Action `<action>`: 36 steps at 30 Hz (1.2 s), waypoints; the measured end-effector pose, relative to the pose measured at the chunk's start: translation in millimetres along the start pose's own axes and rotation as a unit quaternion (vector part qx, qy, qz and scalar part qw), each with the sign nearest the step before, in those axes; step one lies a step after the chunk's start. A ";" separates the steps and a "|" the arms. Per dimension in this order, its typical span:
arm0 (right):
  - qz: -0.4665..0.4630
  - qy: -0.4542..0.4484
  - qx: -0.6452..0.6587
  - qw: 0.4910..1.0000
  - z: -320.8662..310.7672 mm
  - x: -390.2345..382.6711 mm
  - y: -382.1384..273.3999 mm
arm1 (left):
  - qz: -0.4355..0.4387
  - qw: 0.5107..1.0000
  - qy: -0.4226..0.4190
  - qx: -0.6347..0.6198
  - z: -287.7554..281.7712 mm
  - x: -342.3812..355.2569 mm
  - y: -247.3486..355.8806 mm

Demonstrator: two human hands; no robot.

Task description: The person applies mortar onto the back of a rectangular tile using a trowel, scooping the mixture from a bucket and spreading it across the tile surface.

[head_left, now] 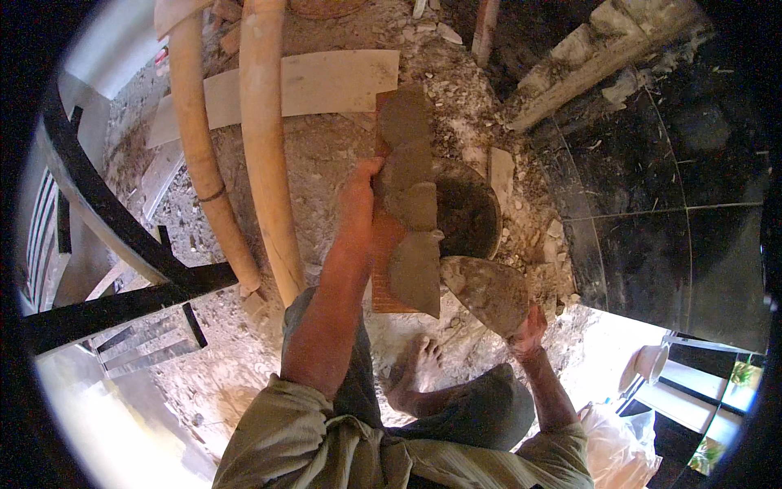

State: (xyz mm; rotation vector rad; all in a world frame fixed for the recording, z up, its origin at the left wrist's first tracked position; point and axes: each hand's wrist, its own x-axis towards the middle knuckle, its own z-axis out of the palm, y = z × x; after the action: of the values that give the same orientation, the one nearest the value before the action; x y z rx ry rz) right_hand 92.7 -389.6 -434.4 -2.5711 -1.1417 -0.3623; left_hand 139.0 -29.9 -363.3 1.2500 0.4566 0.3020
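My left hand (pixel 366 183) grips the left edge of a long terracotta-coloured tile (pixel 391 285), held lengthwise away from me. Lumps of wet grey mortar (pixel 406 196) cover much of its upper face. My right hand (pixel 530 330) holds a broad, mortar-smeared trowel (pixel 481 289) low on the right, its blade beside the tile's near end. Behind the tile and trowel sits a round dark pan (pixel 471 208), partly hidden by both.
Two long wooden poles (pixel 261 138) lean at left, over a pale board (pixel 334 81). A black metal frame (pixel 114 310) stands far left. Rubble covers the ground. A black tiled surface (pixel 643 204) and a dirty beam (pixel 595 65) are at right, a plastic bag (pixel 619 440) lower right.
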 end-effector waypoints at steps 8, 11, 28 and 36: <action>0.183 -0.031 0.008 0.983 -5.3 -20.8 6.6 | -0.138 0.972 0.129 -0.137 -19.6 15.3 -5.5; 0.288 -0.068 0.171 0.940 -23.0 22.1 -12.9 | -0.136 0.964 0.136 -0.183 -18.5 18.4 -5.9; 0.426 0.191 0.613 0.638 -35.8 169.1 -74.1 | -0.010 0.929 0.049 -0.366 29.3 -10.1 -2.5; 0.455 0.282 0.598 0.597 -38.9 187.2 -57.5 | -0.042 0.910 -0.023 -0.413 37.0 -19.5 -7.5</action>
State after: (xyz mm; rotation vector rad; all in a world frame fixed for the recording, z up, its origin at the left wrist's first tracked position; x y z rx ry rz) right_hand 167.3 -241.2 -323.7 -1.2657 0.2956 -0.0458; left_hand 139.9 -72.1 -358.3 0.4051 0.2861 0.3410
